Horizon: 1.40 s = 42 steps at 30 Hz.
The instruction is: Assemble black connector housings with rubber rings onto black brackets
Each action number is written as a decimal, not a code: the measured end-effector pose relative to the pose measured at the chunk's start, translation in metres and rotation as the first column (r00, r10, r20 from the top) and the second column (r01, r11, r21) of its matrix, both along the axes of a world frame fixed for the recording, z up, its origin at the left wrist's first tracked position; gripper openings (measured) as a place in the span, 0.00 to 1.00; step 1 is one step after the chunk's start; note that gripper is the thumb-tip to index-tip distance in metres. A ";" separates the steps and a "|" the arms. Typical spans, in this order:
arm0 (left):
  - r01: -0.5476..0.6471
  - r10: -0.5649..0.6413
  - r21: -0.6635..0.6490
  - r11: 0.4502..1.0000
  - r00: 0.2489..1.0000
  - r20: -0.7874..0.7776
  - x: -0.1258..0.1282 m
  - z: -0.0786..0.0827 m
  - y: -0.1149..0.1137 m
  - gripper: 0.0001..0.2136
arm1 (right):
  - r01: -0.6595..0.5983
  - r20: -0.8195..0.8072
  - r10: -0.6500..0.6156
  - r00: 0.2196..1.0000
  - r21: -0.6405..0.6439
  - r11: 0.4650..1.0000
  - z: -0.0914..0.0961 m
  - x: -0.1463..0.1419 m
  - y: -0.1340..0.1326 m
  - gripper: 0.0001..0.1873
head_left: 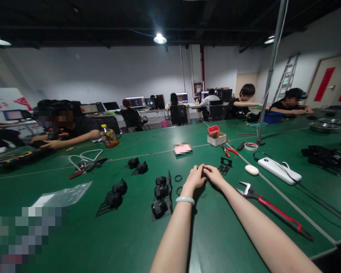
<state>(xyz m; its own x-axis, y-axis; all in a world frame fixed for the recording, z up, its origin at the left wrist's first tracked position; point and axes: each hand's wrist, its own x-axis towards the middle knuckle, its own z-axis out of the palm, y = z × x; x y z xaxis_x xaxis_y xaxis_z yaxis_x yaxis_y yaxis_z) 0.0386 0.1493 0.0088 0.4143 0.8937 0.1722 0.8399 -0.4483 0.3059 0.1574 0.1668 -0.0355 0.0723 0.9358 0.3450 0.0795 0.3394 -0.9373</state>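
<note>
My left hand (196,176), with a pale bangle at its wrist, meets my right hand (213,176) over the green table. Fingers of both hands are closed around a small black part (205,173), mostly hidden by them. Left of my hands lie black hex ring nuts (178,178), one partly covered by my left wrist. Beyond them, a black bracket carries several threaded plastic fittings (160,208). Just past my right hand is a black bracket with a round hole (226,162). An adjustable wrench (272,209) with a red and black handle rests beside my right forearm.
More bracketed black fittings (113,195) and a clear plastic bag (64,194) lie leftward. Right are a white power bank-like device (280,170) with a cable, red pliers (230,151), a tape roll (250,146) and a pole (268,83). Co-workers sit around the table.
</note>
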 end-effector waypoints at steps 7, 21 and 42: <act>-0.029 0.030 -0.010 1.000 0.999 0.035 -0.002 -0.012 0.011 0.29 | -0.025 -0.092 0.028 0.995 0.028 0.999 -0.005 -0.002 0.005 0.16; 0.022 -0.027 0.038 0.999 0.989 0.142 0.001 -0.025 0.019 0.28 | 0.277 0.073 -0.284 0.956 0.098 0.956 0.000 -0.004 -0.001 0.11; 0.028 -0.031 0.022 0.999 0.992 0.122 0.002 -0.027 0.020 0.26 | 0.309 0.352 -0.433 0.830 0.355 0.882 0.002 -0.005 -0.011 0.14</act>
